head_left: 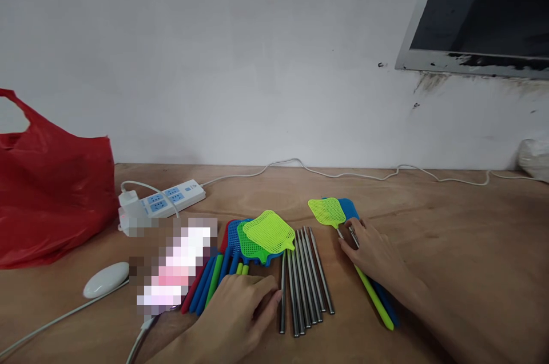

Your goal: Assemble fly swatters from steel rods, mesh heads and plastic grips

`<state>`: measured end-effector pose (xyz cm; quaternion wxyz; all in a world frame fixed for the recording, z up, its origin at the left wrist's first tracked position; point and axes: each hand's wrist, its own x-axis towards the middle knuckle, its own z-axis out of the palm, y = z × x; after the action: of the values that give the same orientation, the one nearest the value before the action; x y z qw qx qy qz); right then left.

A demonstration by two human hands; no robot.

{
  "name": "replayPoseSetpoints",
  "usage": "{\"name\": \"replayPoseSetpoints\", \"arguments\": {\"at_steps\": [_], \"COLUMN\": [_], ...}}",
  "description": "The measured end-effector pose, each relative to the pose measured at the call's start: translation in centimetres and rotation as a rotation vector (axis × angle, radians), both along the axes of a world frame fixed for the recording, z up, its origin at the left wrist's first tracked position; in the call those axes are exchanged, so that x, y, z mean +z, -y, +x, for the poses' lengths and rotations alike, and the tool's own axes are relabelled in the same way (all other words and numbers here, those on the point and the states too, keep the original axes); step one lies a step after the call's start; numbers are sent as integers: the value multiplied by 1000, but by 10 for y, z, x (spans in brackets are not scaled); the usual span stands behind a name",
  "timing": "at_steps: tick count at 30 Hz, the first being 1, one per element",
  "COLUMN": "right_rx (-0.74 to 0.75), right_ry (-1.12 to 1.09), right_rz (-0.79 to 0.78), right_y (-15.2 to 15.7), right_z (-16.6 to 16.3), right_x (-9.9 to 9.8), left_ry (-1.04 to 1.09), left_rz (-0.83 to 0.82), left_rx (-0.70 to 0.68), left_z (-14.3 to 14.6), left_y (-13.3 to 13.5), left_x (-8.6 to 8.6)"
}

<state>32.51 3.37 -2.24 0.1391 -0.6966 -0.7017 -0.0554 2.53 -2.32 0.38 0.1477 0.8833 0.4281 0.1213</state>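
Observation:
A heap of fly swatter heads point(261, 236) in yellow-green, green, blue and red lies at the table's middle, with coloured plastic handles point(211, 284) fanning out below it. My left hand point(235, 318) rests on the lower ends of those handles, fingers curled loosely. Several bare metal rods point(305, 278) lie side by side just right of it. Further right lie two assembled swatters, one yellow-green point(327, 211) on top of one blue point(349, 208). My right hand point(374, 255) lies over their shafts, fingertips pinching a metal shaft near the heads.
A red plastic bag point(47, 192) stands at the left. A white power strip point(165, 201) with a cable lies behind the heap, a white oval device point(105, 279) in front left. A white cord point(343, 172) runs along the wall. The wooden table point(463, 221) extends right.

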Motion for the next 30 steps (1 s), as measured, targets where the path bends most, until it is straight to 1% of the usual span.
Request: {"name": "replayPoseSetpoints", "arguments": {"at_steps": [3,9,12,14,16,17,20,23,26,30], "right_rx": [7,-15,4,68,177,244,449,598,665,668], "right_ry": [-3,25,15,-27,-97,-132,-210,-238,-243,-256], "right_rz": [7,-8,36,123,200,213,155,55,17,-8], "right_y": [-1,0,0,0,1,2,9,16,20,21], "right_z": [1,1,0,-2,-5,-8,-18,-27,-33,-35], "right_x": [-2,-1,1,3,4,5,8,10,10,10], "left_ry": [-3,-7,-6,4,33,53,127,191,202,173], "left_rz": [8,-23,-11,3,22,33,74,133,201,268], "left_rx": [-5,-2,10,12,22,31,59,66,70,53], "left_z": [0,1,1,1,0,0,-1,-2,-2,-4], "left_y": [-1,0,0,0,0,0,-2,-4,-4,-5], "left_x": [-1,3,3,2,1,1,0,0,1,0]}}
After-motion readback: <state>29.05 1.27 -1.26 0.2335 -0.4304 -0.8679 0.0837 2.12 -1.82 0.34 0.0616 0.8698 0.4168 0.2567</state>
